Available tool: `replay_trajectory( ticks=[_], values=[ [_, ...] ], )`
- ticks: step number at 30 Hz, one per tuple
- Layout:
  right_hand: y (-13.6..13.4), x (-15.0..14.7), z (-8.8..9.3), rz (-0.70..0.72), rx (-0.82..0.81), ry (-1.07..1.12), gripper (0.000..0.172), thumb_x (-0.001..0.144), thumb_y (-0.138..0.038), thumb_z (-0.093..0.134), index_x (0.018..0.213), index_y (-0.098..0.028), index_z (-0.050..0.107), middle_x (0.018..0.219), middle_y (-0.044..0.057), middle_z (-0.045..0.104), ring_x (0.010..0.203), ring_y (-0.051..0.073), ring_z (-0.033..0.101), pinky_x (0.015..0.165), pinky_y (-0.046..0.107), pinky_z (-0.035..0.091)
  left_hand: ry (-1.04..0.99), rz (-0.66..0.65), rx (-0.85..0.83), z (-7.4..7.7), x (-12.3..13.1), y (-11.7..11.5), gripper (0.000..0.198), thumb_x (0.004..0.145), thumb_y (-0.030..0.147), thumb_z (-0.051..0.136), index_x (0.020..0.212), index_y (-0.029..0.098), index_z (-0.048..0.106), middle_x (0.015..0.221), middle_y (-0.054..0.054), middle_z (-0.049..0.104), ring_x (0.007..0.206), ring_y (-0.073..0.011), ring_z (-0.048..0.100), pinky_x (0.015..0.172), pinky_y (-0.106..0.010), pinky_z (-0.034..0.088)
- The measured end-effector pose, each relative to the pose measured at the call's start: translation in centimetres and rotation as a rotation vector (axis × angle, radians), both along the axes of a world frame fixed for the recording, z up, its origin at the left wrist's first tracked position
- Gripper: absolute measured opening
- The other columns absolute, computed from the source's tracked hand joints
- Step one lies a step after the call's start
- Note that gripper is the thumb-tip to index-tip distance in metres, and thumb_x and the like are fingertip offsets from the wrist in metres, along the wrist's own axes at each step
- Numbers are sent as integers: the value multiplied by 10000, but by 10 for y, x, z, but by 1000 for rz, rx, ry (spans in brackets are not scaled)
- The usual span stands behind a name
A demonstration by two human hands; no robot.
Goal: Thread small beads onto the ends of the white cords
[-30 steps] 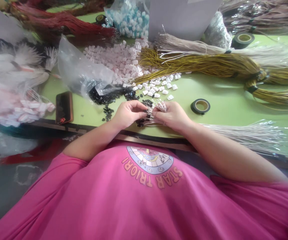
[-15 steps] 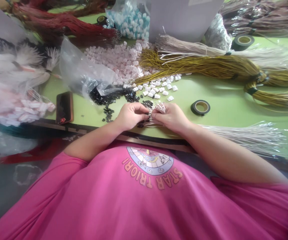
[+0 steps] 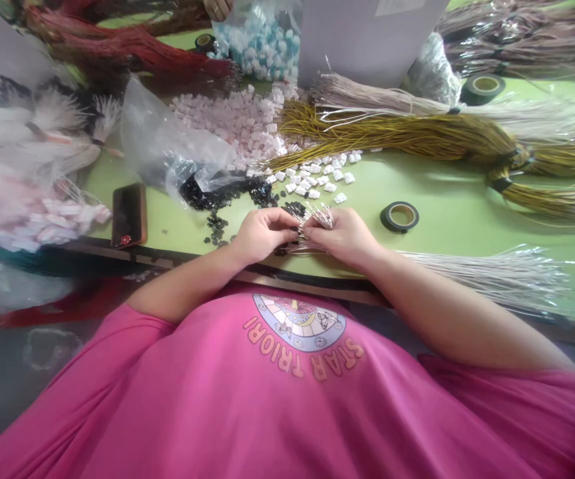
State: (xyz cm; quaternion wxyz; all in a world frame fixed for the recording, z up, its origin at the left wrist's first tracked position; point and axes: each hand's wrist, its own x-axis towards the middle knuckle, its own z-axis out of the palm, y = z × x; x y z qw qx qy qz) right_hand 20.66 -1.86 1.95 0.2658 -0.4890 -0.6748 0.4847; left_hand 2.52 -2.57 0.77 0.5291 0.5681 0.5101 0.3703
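Note:
My right hand (image 3: 350,238) is closed around one end of a bundle of thin whitish wires (image 3: 487,273). The wire tips fan out past its thumb, and the rest of the bundle runs to the right under my forearm. Close beside it, my left hand (image 3: 263,234) pinches with thumb and forefinger at the wire tips; what lies between those fingers is too small to make out. Small black pieces (image 3: 216,226) are scattered on the table just left of my hands. Beyond my fingertips sit small white connector-like blocks (image 3: 312,178).
A roll of black tape (image 3: 400,217) lies right of my hands. Olive-yellow wires (image 3: 427,136) stretch across behind it. A phone (image 3: 128,214) rests at the left near the table edge (image 3: 317,283). A clear plastic bag (image 3: 162,143) lies behind the black pieces. Another person's hand (image 3: 218,8) shows at the top.
Another person's hand has come into view at the top, by the bag of blue and white pieces. My own hands keep nearly the same pose at the wire tips.

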Motion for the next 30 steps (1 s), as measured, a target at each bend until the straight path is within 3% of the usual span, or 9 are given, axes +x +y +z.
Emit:
replay_trajectory(
  ticks=[3, 12, 17, 20, 24, 28, 30],
  values=[
    [0, -1, -1, 21, 21, 3, 156, 691, -225, 544, 661, -112, 647, 546, -18, 521, 532, 78, 447, 505, 209, 350, -6, -30, 28, 2, 1, 0, 175, 588, 193, 742, 733, 132, 667, 750, -25, 677, 686, -120, 620, 671, -266, 514],
    [2, -1, -4, 42, 46, -36, 168, 711, -249, 545, 626, -122, 615, 538, -24, 494, 526, 76, 428, 508, 212, 336, 227, -86, 195, -1, 1, -1, 110, 658, 183, 694, 755, 145, 659, 735, -18, 642, 654, -106, 575, 622, -245, 467],
    [1, 1, -5, -29, 35, -10, 216, 722, -318, 580, 712, -114, 647, 619, 4, 564, 593, 109, 495, 577, 239, 391, 520, -164, 436, 10, -5, -5, 64, 708, 153, 604, 771, 156, 614, 778, -15, 581, 721, -120, 536, 681, -261, 450],
    [1, 3, -5, -69, 121, 10, 184, 697, -277, 605, 758, -115, 667, 727, 27, 614, 688, 138, 546, 653, 258, 415, 668, -233, 440, 17, -11, -7, 70, 737, 158, 574, 802, 158, 600, 816, -24, 568, 769, -138, 540, 732, -282, 454],
    [-1, 5, -4, -87, 85, -10, 229, 702, -311, 600, 785, -111, 677, 669, 21, 606, 645, 137, 534, 605, 259, 399, 802, -257, 421, 26, -36, -7, 202, 796, 243, 571, 985, 174, 593, 975, -49, 598, 853, -157, 565, 798, -305, 466],
    [-2, 5, -1, -87, 58, -19, 252, 698, -315, 591, 821, -111, 673, 619, 4, 577, 596, 117, 498, 569, 252, 368, 1079, -22, 438, 27, -81, -2, 182, 832, 224, 501, 959, 169, 620, 978, -80, 611, 896, -198, 570, 818, -346, 462],
    [-3, 4, 0, -105, 57, -23, 214, 693, -290, 580, 784, -113, 657, 606, -1, 562, 581, 108, 481, 556, 249, 354, 1168, 12, 386, 21, -101, 2, 181, 828, 261, 506, 920, 185, 642, 962, -82, 614, 877, -213, 575, 795, -360, 468]
  ],
)
